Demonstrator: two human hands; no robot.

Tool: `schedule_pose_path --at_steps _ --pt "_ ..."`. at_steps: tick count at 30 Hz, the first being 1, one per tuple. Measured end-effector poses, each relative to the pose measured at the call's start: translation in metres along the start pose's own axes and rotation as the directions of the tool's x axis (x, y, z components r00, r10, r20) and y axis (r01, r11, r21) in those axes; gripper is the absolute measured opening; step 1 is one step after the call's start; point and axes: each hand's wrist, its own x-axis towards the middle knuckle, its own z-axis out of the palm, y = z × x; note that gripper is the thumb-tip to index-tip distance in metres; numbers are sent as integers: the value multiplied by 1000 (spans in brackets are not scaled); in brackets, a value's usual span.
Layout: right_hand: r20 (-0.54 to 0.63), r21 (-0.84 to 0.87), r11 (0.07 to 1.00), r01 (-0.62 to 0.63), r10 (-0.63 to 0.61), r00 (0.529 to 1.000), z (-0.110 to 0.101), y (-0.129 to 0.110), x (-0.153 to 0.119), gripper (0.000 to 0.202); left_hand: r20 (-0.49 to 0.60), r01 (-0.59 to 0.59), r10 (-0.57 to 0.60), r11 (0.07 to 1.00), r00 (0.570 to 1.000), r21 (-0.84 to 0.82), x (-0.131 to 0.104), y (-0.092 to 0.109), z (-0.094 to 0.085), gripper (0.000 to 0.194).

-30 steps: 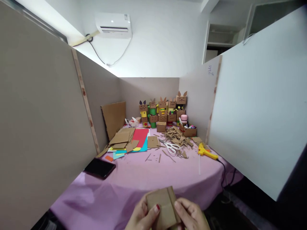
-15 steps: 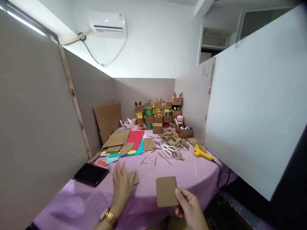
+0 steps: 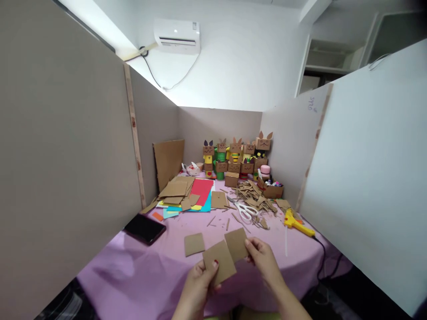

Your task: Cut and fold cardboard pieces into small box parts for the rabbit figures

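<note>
My left hand (image 3: 202, 278) grips a square cardboard piece (image 3: 220, 263), thumb on its face. In my right hand (image 3: 262, 255) is another cardboard square (image 3: 236, 243), pinched at its right edge. The two squares meet at their edges, the left one partly over the right one. A third cardboard square (image 3: 194, 244) lies flat on the pink tablecloth (image 3: 160, 271), just beyond my left hand.
A tablet (image 3: 145, 229) lies at the left. White-handled scissors (image 3: 246, 210) rest by cardboard scraps (image 3: 251, 192). A yellow glue gun (image 3: 298, 224) with its cord is at the right. Coloured paper (image 3: 202, 191) and cardboard sheets (image 3: 173, 189) are stacked behind. Cardboard animal figures (image 3: 235, 155) stand at the back.
My left hand has picked up a cardboard square from the table and brought it beside the one in my right hand. The view has turned slightly left.
</note>
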Motion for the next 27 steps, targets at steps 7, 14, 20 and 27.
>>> schedule_pose_path --at_steps 7,14,20,27 --pt "-68 -543 834 99 -161 985 -14 11 56 15 22 104 -102 982 995 -155 -14 7 -3 37" --pt "-50 -742 670 17 -81 995 -15 10 131 25 57 108 -97 961 994 -253 -13 -1 -2 39" --pt "-9 -722 692 -14 11 1000 -9 28 156 24 48 56 -45 970 998 -236 -7 -9 -13 47" --pt "-57 -429 903 11 -40 998 -24 15 139 30 13 34 -32 982 999 -184 -13 -5 -17 50"
